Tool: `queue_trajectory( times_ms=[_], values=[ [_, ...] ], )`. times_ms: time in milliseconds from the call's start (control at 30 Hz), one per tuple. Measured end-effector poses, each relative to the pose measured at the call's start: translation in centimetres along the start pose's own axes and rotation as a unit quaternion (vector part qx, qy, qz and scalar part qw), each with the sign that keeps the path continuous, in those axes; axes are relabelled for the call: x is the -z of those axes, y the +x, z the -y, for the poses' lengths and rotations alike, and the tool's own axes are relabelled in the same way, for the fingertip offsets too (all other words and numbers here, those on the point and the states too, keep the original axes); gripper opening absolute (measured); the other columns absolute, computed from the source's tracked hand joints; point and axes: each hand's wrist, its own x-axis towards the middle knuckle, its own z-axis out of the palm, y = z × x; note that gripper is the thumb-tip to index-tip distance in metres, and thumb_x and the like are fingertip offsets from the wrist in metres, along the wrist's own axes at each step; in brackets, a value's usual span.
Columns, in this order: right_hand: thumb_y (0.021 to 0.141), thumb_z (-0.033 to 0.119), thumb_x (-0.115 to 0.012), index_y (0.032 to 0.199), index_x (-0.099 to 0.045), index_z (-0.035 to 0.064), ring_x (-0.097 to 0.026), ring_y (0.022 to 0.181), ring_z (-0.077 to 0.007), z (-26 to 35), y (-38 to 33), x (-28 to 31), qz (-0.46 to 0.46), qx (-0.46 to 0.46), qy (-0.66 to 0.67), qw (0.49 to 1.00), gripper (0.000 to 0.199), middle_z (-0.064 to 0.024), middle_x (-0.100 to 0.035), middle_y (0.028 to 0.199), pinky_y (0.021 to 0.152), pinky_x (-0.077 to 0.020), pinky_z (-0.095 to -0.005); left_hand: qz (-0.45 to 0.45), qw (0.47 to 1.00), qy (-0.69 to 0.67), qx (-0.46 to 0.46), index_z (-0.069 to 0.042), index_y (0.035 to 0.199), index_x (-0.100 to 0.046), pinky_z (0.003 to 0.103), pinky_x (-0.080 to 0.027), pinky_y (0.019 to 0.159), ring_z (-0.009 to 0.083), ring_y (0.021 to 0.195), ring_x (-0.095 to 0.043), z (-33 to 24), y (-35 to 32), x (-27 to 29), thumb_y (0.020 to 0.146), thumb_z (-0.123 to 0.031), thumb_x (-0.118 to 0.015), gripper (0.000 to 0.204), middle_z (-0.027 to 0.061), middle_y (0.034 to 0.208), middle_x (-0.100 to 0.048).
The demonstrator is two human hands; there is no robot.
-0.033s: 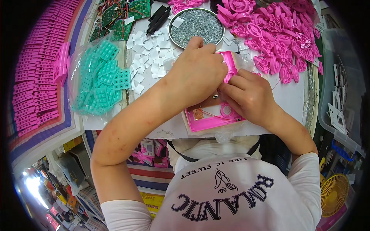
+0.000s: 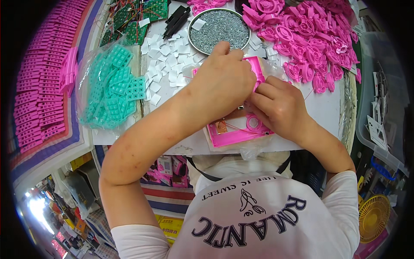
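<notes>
1. Head view: your left hand lies curled, knuckles up, over the flat pink plastic housing at the near edge of the white worktable; whether its fingers pinch anything cannot be told.
2. Your right hand is closed down on the same housing, fingertips meeting the left hand's.
3. Just beyond your hands stands a round metal dish of small silver screws.
4. To the left lie scattered small white square pads and a clear bag of teal rubber keypads.
5. To the right, a heap of pink round plastic parts.
</notes>
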Motion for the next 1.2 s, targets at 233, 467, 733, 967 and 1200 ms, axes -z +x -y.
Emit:
queue_trajectory(
  times_ms=[233, 467, 733, 967, 1200],
  values=[
    [0.071, 0.009, -0.074, 0.080, -0.067, 0.0056, -0.058, 0.085, -0.0267, 0.6, 0.1, 0.8, 0.019, -0.030, -0.042, 0.998, 0.012, -0.0076, -0.059, 0.084, 0.071, -0.0506, -0.0397, 0.088, 0.994, -0.049, 0.041, -0.006, 0.076, -0.072, 0.044, -0.053, 0.077, 0.0313, 0.087, -0.067, -1.5, 1.1, 1.6, 0.072, -0.015, -0.073, 0.010, 0.0109, 0.080, -0.070],
    [0.072, 0.006, -0.071, 0.082, -0.067, 0.0050, -0.060, 0.086, -0.0274, 0.2, 2.2, 1.2, 0.055, -0.010, -0.055, 0.997, 0.011, -0.0075, -0.062, 0.082, 0.072, -0.0513, -0.0382, 0.101, 0.962, -0.163, 0.196, -0.002, 0.081, -0.073, 0.044, -0.055, 0.071, 0.0331, 0.080, -0.071, 1.5, 1.3, 0.9, 0.079, -0.015, -0.077, 0.014, 0.0158, 0.080, -0.072],
    [0.081, 0.006, -0.076, 0.092, -0.067, 0.0042, -0.060, 0.087, -0.0297, -1.9, 1.2, -0.9, -0.031, -0.049, 0.076, 0.995, 0.014, -0.0086, -0.065, 0.087, 0.071, -0.0509, -0.0394, 0.135, 0.907, -0.312, 0.251, -0.003, 0.081, -0.072, 0.039, -0.054, 0.067, 0.0258, 0.069, -0.069, 2.5, 0.9, 1.7, 0.080, -0.011, -0.078, 0.010, 0.0125, 0.072, -0.071],
    [0.081, 0.010, -0.080, 0.088, -0.072, 0.0038, -0.052, 0.095, -0.0316, -2.7, 2.2, -1.4, 0.000, -0.106, 0.118, 0.987, 0.012, -0.0087, -0.062, 0.097, 0.084, -0.0462, -0.0418, 0.091, 0.922, -0.294, 0.233, -0.004, 0.080, -0.072, 0.040, -0.054, 0.068, 0.0279, 0.069, -0.070, 2.5, 0.4, 0.9, 0.079, -0.009, -0.076, 0.007, 0.0132, 0.072, -0.070],
    [0.080, 0.013, -0.081, 0.092, -0.075, 0.0030, -0.057, 0.098, -0.0309, -1.4, 1.7, -0.1, 0.029, 0.009, -0.003, 1.000, 0.017, -0.0079, -0.065, 0.104, 0.085, -0.0481, -0.0414, 0.081, 0.920, -0.301, 0.237, -0.004, 0.081, -0.072, 0.041, -0.055, 0.069, 0.0293, 0.071, -0.070, 2.3, 0.1, 0.8, 0.079, -0.009, -0.075, 0.007, 0.0139, 0.073, -0.071]
  ],
)
